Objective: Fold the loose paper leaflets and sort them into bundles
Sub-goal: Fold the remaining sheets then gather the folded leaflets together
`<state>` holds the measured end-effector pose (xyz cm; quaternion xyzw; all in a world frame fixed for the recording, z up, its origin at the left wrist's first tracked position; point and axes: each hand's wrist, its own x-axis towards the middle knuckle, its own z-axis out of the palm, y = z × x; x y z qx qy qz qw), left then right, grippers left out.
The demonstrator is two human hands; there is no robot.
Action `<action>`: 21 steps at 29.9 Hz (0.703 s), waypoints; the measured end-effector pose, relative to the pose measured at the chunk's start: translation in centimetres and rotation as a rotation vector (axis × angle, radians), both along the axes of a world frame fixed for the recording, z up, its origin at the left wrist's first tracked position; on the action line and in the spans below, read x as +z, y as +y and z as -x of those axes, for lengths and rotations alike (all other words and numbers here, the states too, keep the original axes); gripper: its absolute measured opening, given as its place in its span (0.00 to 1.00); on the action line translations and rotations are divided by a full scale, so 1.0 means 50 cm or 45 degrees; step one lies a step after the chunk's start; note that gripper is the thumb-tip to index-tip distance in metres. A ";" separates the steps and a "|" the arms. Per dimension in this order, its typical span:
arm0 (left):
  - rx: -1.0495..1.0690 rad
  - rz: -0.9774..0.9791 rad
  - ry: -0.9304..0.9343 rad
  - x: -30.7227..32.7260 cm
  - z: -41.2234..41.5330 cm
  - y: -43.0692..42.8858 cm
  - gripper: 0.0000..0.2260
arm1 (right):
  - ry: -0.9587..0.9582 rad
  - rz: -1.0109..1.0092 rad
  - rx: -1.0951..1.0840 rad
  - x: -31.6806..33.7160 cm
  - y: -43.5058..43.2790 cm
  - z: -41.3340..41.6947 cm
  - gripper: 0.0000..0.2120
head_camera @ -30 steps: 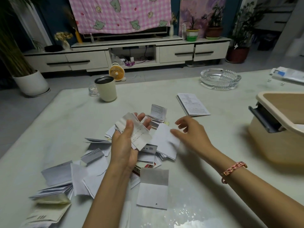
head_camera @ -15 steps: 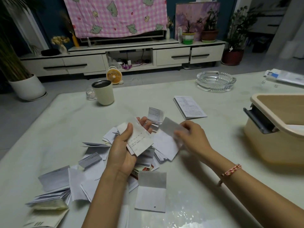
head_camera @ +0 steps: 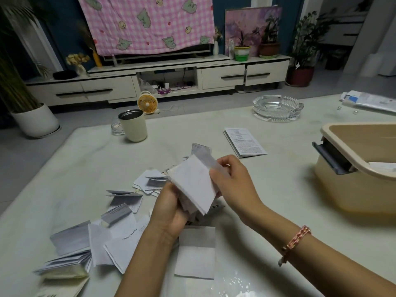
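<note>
Above the middle of the pale glossy table (head_camera: 278, 221), both hands meet on a small stack of white folded paper leaflets (head_camera: 192, 185). The left hand (head_camera: 169, 211) cups it from below with curled fingers, and the right hand (head_camera: 233, 185) pinches its upper right edge. This looks like the bundling step, with a leaflet being squared onto the held stack. Next, I judge, the edges need aligning. Then the stack wants setting down apart from the scattered heap of unsorted white and grey leaflets (head_camera: 120, 213) spread to the left. Open tabletop lies right of the hands, between them and the cream plastic tub with a grey handle (head_camera: 351, 185), and beyond toward the flat printed booklet (head_camera: 244, 142). The near-left table edge is crowded with leaflets lying close to it, so a careless sweep of the left forearm could push some off. A single creased white sheet (head_camera: 196, 254) lies just below the wrists.
</note>
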<state>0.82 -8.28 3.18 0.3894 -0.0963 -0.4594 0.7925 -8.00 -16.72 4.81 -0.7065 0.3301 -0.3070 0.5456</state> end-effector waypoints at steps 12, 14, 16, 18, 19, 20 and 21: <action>0.098 -0.034 -0.200 0.002 0.009 -0.005 0.09 | 0.051 0.409 -0.208 -0.006 -0.012 0.015 0.07; -0.010 -0.036 -0.179 -0.001 0.003 -0.002 0.11 | 0.052 0.402 -0.256 -0.011 -0.012 0.018 0.07; -0.042 -0.063 -0.209 -0.003 0.002 0.000 0.12 | 0.088 0.415 -0.257 -0.009 -0.009 0.020 0.08; -0.039 -0.036 -0.209 -0.002 0.007 -0.003 0.16 | 0.116 0.463 -0.209 -0.009 -0.005 0.022 0.08; -0.040 -0.019 -0.196 -0.001 0.009 -0.004 0.18 | 0.126 0.493 -0.181 -0.008 -0.002 0.023 0.08; -0.042 -0.011 -0.184 -0.001 0.010 -0.005 0.20 | 0.131 0.508 -0.144 -0.006 0.001 0.023 0.07; -0.044 -0.011 -0.177 -0.001 0.011 -0.006 0.20 | 0.121 0.499 -0.101 -0.006 0.004 0.022 0.07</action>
